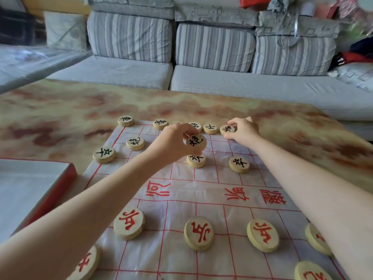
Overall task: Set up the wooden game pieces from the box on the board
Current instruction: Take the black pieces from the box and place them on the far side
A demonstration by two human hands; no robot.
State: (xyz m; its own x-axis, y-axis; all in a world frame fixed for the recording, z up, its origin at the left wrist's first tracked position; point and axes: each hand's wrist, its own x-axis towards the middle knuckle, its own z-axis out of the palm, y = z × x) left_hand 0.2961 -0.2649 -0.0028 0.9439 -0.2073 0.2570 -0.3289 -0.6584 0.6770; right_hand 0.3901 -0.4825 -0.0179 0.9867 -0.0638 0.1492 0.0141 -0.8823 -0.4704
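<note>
Pieces with black characters line the far edge of the board (201,190), a thin white sheet with a red grid spread on the desk (60,110). Left hand (173,142) grips one black-marked disc (196,140) between thumb and fingers, lifted above the sheet near the far rows. Right hand (243,130) pinches another disc (227,129) that sits on the back row, just beside its neighbour (210,128). More black-marked discs stand on the left side (135,143) (104,154) and mid-board (196,160) (239,164). Red-marked discs (128,223) (199,233) (262,235) form a row on the near half, well apart from each other. A red-edged box (50,193) lies at the left, just beside the sheet. A grey sofa (222,81) stands behind the desk.
</note>
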